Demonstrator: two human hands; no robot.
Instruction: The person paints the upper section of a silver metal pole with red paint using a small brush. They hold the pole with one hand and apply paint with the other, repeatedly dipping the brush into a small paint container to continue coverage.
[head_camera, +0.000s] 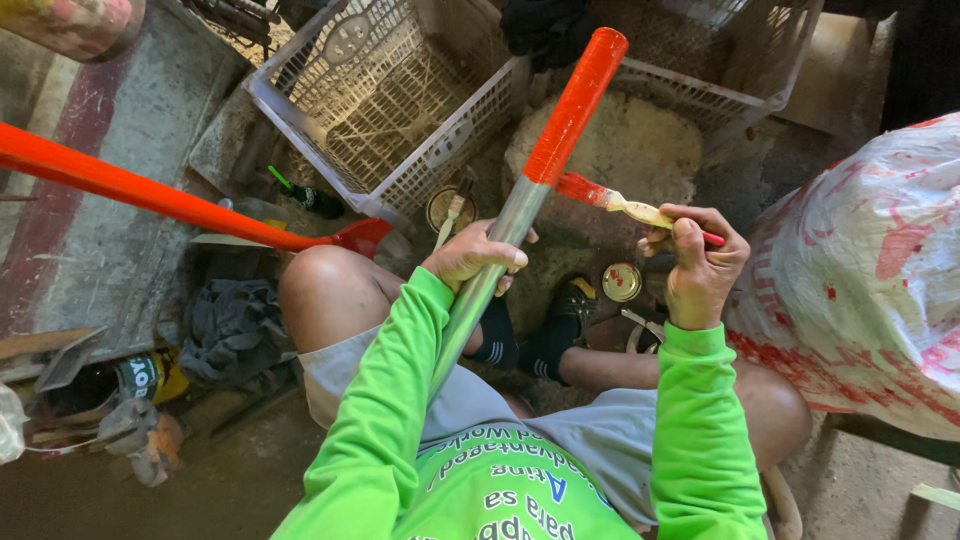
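Left hand (470, 255) wrapped around a bare metal pipe (490, 270), held slanted up across the lap; upper end of the pipe is painted red. Right hand (700, 262) pinched shut on a paintbrush (625, 205), red bristles touching the pipe right at the paint edge. Hands apart. Behind: white plastic basket (390, 100), small open paint can (621, 281) on the ground near the feet.

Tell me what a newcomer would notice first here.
The metal pole at centre, its upper end painted bright red, gripped by the left hand. Beside it the right hand holds a paintbrush, its red bristles touching the pole. At left, a finished red handle crosses the view.
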